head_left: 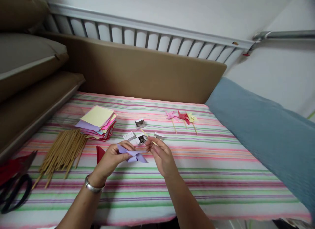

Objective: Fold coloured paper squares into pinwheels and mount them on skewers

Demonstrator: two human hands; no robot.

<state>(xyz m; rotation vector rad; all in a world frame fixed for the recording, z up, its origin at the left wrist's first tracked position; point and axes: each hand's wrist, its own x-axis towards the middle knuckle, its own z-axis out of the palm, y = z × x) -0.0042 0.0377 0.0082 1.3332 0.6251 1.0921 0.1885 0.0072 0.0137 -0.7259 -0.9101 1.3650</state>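
My left hand (115, 154) is closed on a purple paper pinwheel (134, 155), thumb on its near side. Pinched in the fingers of my right hand (161, 154) is a thin wooden stick (144, 133), its upper end pointing away to the left. The hands are close together, the pinwheel's right edge just beside my right fingertips; whether stick and pinwheel touch I cannot tell. Right behind them stands a small white box (141, 140) of dark metal pins. A folded red paper piece (100, 153) lies partly hidden behind my left wrist.
Stacked coloured paper squares (97, 117) and a bundle of wooden sticks (61, 151) lie at left, with black-handled scissors (18, 186) nearer me. Finished pink, red (183, 116) and yellow pinwheels lie at back right. Another small box (140, 124) sits behind the pins. A brown panel (147, 71) borders the back.
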